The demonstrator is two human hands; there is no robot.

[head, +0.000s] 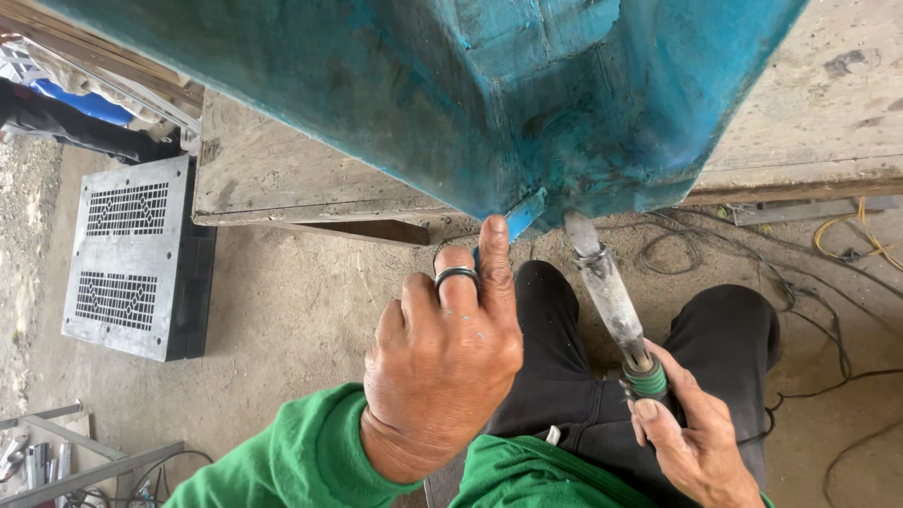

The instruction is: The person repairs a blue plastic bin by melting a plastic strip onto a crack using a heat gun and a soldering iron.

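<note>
A large teal-painted metal body (489, 103) hangs over my lap, its lower corner just above my knees. My left hand (442, 357), with a dark ring on one finger, reaches up and its fingertips press a small teal flap (523, 214) at that corner. My right hand (691, 437) grips the green-taped handle of a worn chisel-like tool (609, 296). The tool's blade tip touches the corner's underside, right of the flap. Both sleeves are green.
A wooden board (282, 174) lies on the dirt ground behind the teal body. A grey perforated plastic block (132, 259) sits at the left. Black and yellow cables (828, 254) trail on the right. Metal frame bars (66, 452) lie at the bottom left.
</note>
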